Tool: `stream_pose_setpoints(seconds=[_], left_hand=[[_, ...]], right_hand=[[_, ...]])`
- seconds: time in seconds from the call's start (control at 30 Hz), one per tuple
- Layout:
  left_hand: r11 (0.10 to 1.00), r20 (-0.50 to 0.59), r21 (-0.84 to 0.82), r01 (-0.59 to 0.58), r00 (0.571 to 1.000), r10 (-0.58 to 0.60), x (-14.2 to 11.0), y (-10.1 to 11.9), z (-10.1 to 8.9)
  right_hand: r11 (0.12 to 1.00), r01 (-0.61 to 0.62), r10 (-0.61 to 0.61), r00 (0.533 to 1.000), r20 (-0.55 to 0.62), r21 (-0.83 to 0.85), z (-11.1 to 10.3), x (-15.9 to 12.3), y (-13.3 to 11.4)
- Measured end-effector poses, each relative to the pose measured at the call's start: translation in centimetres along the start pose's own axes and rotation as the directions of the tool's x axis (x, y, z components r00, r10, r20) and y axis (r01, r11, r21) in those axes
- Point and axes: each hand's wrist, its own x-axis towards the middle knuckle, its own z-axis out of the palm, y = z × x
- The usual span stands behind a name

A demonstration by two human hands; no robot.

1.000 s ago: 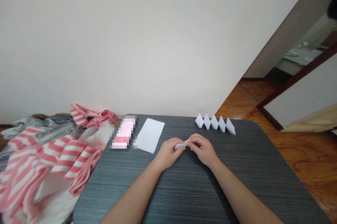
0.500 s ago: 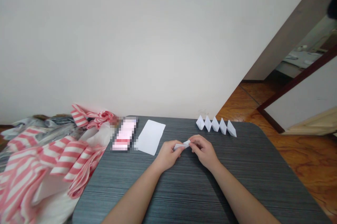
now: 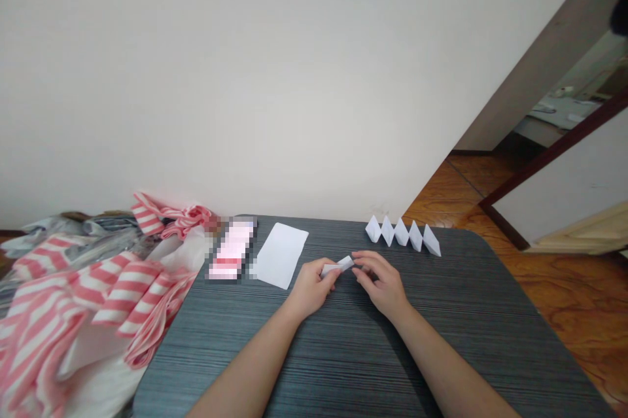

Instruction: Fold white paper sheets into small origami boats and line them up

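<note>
A pale wall [image 3: 294, 78] backs the scene, and the dark tabletop [image 3: 343, 365] stands close against it, giving a flat surface in front of the person. Off to the left is a heap of striped cloth [image 3: 120, 294], beside the tabletop rather than on it, which leaves the surface to the paper. White paper [image 3: 280, 256] lies flat near the far left, perhaps set there to be within the left hand's reach; one sheet or several, I cannot tell. Just left of it is a pixelated pink-and-white item [image 3: 229, 251], its detail hidden.

The left hand [image 3: 314, 287] has its grip pressed together, thumb and fingers pinching a piece of paper, probably to steady it. The right hand [image 3: 385, 284] has its grip spread, thumb and forefinger apart at the paper's free end; whether a fingertip touches is unclear. Beyond it, five folded papers [image 3: 401, 232] stand in a row, likely spaced out so they don't tangle. Smallest is the folded strip [image 3: 346, 263] itself, over the tabletop between both hands, its right end left exposed.
</note>
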Motion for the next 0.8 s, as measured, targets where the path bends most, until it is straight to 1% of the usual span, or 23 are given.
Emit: stream_pose_setpoints(seconds=[0.13, 0.37, 0.6, 0.8], left_hand=[[1.0, 0.005, 0.001, 0.004, 1.0, -0.004, -0.03, -0.04, 0.01], [0.998, -0.005, 0.036, -0.054, 0.999, 0.054, -0.06, 0.17, -0.06], [0.989, -0.038, 0.073, -0.127, 0.991, 0.13, -0.02, 0.11, -0.15], [0.973, -0.001, 0.091, -0.212, 0.977, 0.213, -0.15, 0.5, -0.16]], right_hand=[[0.996, 0.083, -0.081, 0.995, 0.06, -0.034, -0.15, 0.07, 0.08], [0.995, 0.092, -0.089, 0.99, 0.105, -0.026, 0.06, 0.15, 0.4], [0.999, 0.046, -0.046, 0.991, 0.126, 0.001, 0.04, 0.2, 0.2], [1.0, -0.022, 0.021, 0.991, 0.131, 0.009, 0.14, 0.25, -0.01]])
